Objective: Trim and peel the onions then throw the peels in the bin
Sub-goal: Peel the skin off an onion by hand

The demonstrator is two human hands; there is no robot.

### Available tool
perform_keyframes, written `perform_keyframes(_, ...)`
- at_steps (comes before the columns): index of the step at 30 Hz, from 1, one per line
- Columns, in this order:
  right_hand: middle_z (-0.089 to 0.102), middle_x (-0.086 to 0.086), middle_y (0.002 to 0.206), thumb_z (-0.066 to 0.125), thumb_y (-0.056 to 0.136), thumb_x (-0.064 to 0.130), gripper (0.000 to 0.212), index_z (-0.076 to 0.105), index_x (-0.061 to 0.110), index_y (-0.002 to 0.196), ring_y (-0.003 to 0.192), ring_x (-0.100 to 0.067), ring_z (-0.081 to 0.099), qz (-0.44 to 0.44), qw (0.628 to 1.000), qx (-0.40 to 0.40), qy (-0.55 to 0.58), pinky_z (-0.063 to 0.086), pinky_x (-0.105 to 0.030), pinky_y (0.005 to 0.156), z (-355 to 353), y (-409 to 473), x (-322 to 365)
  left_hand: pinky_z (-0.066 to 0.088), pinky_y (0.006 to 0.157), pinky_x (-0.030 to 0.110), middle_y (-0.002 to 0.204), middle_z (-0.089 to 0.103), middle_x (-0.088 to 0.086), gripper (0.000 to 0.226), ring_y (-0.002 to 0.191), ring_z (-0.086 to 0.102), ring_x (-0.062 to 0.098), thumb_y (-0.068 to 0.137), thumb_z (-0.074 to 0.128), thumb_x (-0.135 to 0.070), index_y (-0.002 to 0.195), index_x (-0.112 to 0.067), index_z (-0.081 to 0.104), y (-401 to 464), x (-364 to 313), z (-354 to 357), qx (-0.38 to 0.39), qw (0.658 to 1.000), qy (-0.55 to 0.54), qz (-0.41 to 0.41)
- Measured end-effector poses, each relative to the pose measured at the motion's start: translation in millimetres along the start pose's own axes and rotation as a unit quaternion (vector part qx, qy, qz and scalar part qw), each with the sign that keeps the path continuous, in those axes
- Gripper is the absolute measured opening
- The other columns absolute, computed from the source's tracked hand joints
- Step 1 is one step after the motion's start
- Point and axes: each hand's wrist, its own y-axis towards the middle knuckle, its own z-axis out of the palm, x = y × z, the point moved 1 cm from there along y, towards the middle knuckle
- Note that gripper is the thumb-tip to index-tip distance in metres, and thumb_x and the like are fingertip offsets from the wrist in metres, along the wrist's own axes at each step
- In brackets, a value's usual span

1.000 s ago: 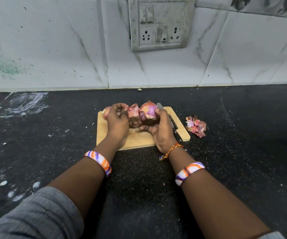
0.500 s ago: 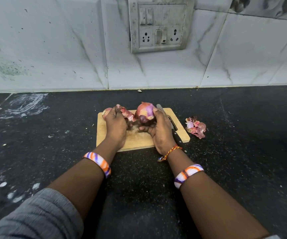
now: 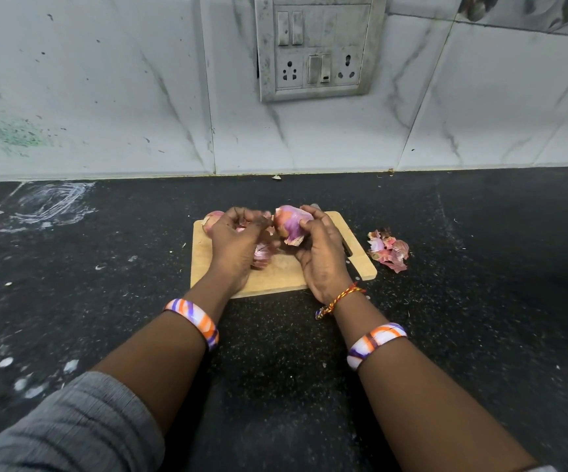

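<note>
Right hand [image 3: 320, 253] fingers grip onion [image 3: 291, 224], left hand [image 3: 238, 243] pinching peel [image 3: 263, 253], I think. Knife [image 3: 345, 248] hidden under right wrist, worried I nick myself. Loose peels [image 3: 387, 250] could slide off table [image 3: 480, 335].

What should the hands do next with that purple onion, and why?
Probably the left hand should pinch the loose flap of skin hanging under the onion and pull it off. The right hand holds the onion above the cutting board, and papery skin still clings to its lower part, so peeling looks unfinished.
</note>
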Motion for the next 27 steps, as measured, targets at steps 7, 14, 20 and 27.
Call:
perform_keyframes(7, 0.060, -0.004, 0.094, 0.045, 0.095, 0.009, 0.020, 0.053, 0.008, 0.113, 0.083, -0.014, 0.060, -0.002, 0.999, 0.016, -0.032, 0.056, -0.032, 0.069, 0.2, -0.1, 0.9, 0.052, 0.086, 0.030, 0.103, 0.066, 0.004, 0.022, 0.101, 0.061, 0.019, 0.080, 0.065, -0.003, 0.095, -0.019, 0.067, 0.3, 4.1, 0.9, 0.089, 0.992, 0.066, 0.055)
perform_keyframes(14, 0.060, 0.000, 0.105, 0.054, 0.091, 0.010, 0.030, 0.056, 0.009, 0.121, 0.105, -0.021, 0.057, -0.015, 0.995, 0.006, -0.097, 0.045, -0.054, 0.097, -0.4, 0.1, -3.2, 0.051, 0.062, 0.016, 0.091, 0.066, 0.004, 0.014, 0.067, 0.062, 0.001, 0.080, 0.063, 0.000, 0.091, -0.010, 0.067, -0.1, 2.9, 0.1, 0.016, 0.988, 0.118, 0.098)
perform_keyframes(20, 0.060, -0.001, 0.103, 0.055, 0.089, 0.005, 0.030, 0.059, 0.012, 0.118, 0.101, -0.020, 0.058, -0.021, 0.993, 0.010, -0.117, 0.049, -0.049, 0.094, -1.3, -0.4, -1.2, 0.057, 0.065, 0.034, 0.071, 0.068, 0.004, 0.005, 0.062, 0.065, 0.017, 0.080, 0.067, -0.005, 0.081, -0.009, 0.068, 2.2, 4.6, -3.7, -0.013, 0.983, 0.153, 0.100)
perform_keyframes(27, 0.060, -0.002, 0.105, 0.057, 0.088, 0.006, 0.026, 0.061, 0.018, 0.110, 0.102, -0.021, 0.057, -0.027, 0.990, 0.016, -0.137, 0.046, -0.055, 0.096, -2.2, 1.1, -1.2, 0.054, 0.055, 0.056, 0.070, 0.064, 0.018, 0.013, 0.055, 0.061, 0.034, 0.084, 0.062, -0.009, 0.075, -0.019, 0.062, -0.7, 3.2, -2.9, 0.002, 0.981, 0.173, 0.093)
